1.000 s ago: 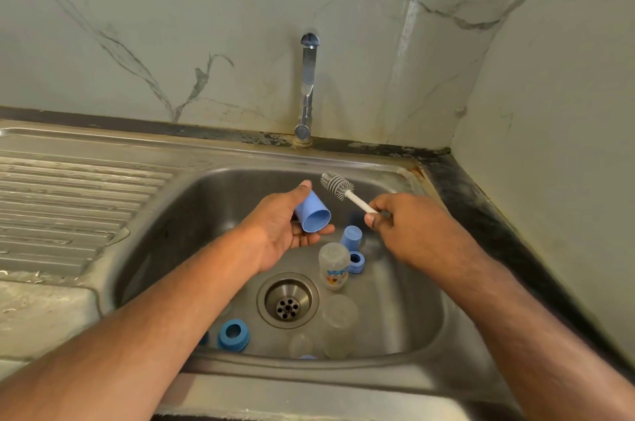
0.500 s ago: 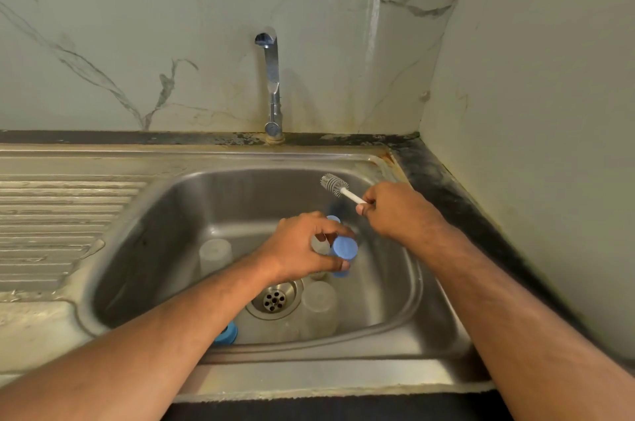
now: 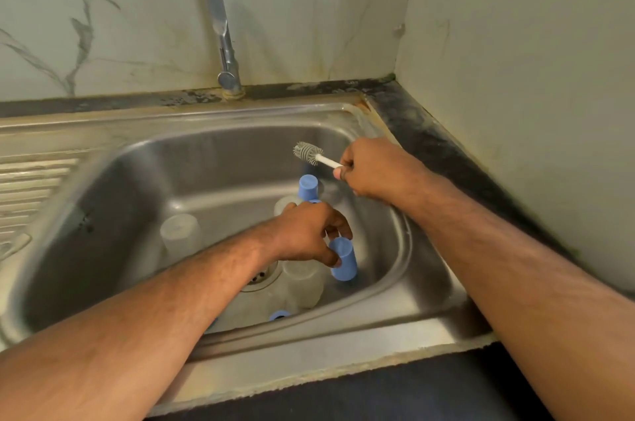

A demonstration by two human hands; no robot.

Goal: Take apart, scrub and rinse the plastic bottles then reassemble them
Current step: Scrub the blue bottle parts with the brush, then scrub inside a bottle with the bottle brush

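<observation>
Bottles: clear plastic bodies stand in the basin — one at the left [image 3: 180, 231], one by the drain [image 3: 302, 283], another [image 3: 285, 205] partly hidden behind the left hand.
Sink [image 3: 395, 314]: steel basin set in the bench, drainboard [image 3: 31, 186] to its left.
Tap [image 3: 220, 18]: chrome, rising from the back edge against the marble wall.
Left hand [image 3: 305, 235]: low in the basin, thumb and fingers pinching a blue cap [image 3: 343, 259] that stands upright on the floor.
Right hand [image 3: 372, 168]: above the back right corner, gripping the white handle of a small brush [image 3: 309, 153] — grey bristles pointing left.
Second blue cap [image 3: 307, 187]: upright, behind the left hand.
Blue ring [image 3: 279, 315]: at the near wall, partly hidden.
</observation>
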